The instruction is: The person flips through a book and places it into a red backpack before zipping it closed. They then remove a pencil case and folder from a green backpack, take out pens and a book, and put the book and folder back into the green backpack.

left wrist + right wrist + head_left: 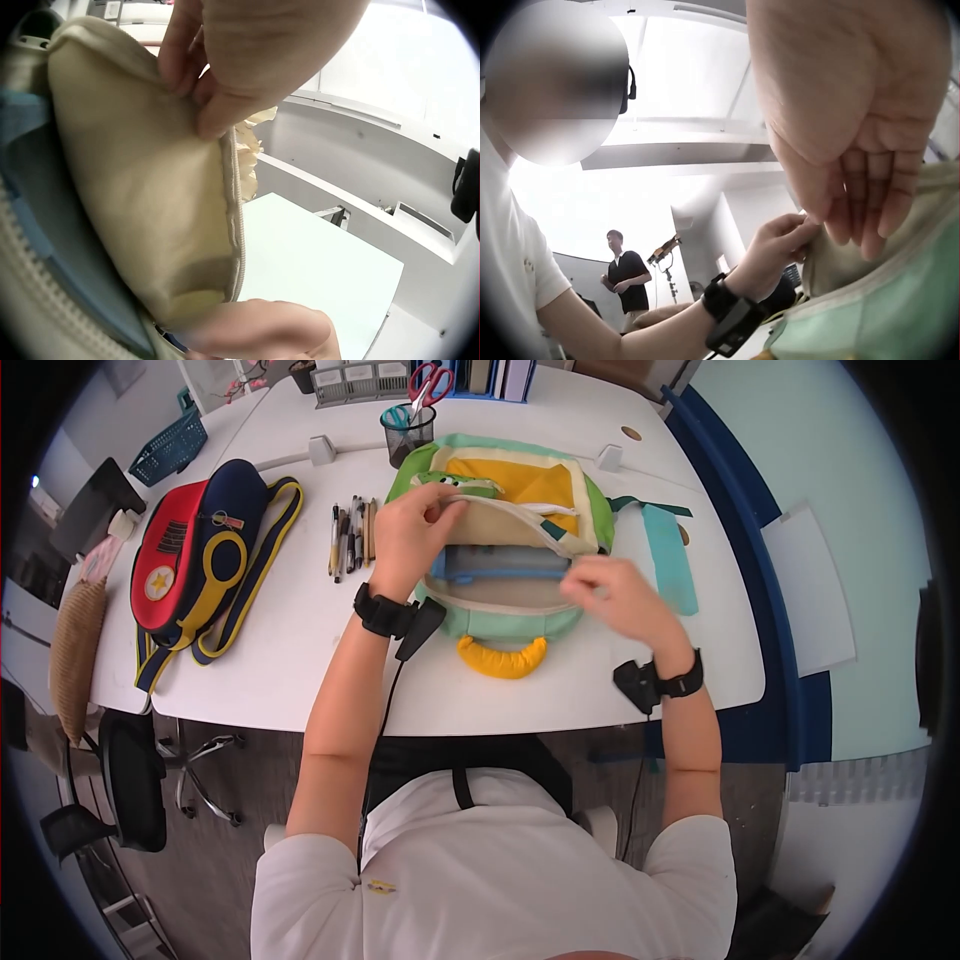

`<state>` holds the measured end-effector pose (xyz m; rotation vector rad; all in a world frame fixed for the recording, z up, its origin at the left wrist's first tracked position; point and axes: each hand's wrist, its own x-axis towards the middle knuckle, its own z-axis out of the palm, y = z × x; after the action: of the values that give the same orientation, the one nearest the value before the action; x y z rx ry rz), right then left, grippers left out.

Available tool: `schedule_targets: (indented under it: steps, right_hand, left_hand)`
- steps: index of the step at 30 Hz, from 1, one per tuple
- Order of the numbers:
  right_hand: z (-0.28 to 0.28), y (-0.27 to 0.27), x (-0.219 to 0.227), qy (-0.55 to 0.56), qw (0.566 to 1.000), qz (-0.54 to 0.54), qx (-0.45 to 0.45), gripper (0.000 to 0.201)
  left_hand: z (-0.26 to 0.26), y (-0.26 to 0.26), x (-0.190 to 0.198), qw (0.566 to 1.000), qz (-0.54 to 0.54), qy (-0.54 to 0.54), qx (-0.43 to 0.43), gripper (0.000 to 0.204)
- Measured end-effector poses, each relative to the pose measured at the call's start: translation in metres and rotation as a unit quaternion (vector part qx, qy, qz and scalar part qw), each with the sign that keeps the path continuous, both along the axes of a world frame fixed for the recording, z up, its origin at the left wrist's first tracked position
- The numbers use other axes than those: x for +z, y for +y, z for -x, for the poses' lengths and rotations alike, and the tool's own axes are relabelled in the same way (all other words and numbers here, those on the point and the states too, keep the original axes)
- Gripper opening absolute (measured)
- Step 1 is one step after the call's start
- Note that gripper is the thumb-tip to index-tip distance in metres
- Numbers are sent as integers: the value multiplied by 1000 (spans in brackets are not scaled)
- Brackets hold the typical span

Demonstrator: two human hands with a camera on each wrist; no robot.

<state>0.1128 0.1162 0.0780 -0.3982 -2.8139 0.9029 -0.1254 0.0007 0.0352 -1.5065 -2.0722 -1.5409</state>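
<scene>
The mint, green and yellow bag lies unzipped on the white table, its yellow padded handle towards the person. Thumb and fingers of the left hand pinch the rim of the raised cream flap, holding it up. Inside the opening, something grey with a blue edge shows. At the bag's right side is the right hand; in the right wrist view its relaxed fingers hang by the cream rim, gripping nothing visible. Whether they touch the fabric I cannot tell.
To the left lies a red and navy bag with straps. Several pens and a mesh cup with scissors stand between the bags and behind. A teal strip lies right. Another person stands in the background.
</scene>
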Motion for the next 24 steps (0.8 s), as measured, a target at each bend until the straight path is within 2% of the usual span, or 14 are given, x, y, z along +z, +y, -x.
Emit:
schedule_targets:
  steps: [3,6,9,15,18,21,24]
  right_hand:
    - [32,-12,-29,121,983,-112,83,21]
    - [56,-11,-48,103,974,-194,56,33]
    - [66,-9,-53,-1,978,-209,23,45]
    - [68,-2,-69,101,937,-333,18,39]
    - [66,2,-64,24,932,-362,-3,29]
    - [58,-2,-50,42,946,-319,-45,20]
    - [46,-3,-35,134,947,-285,-66,21]
  left_hand:
    - [3,5,-6,997,-40,-5,-58,18]
    - [5,6,-8,993,-42,-42,-104,21]
    - [7,6,-7,990,-41,-65,-121,24]
    - [9,6,-9,990,-9,-22,-142,44]
    - [11,3,-8,985,45,-18,-163,58]
    - [18,2,-9,980,91,-37,-174,64]
    - [22,6,-15,980,57,-23,-187,62]
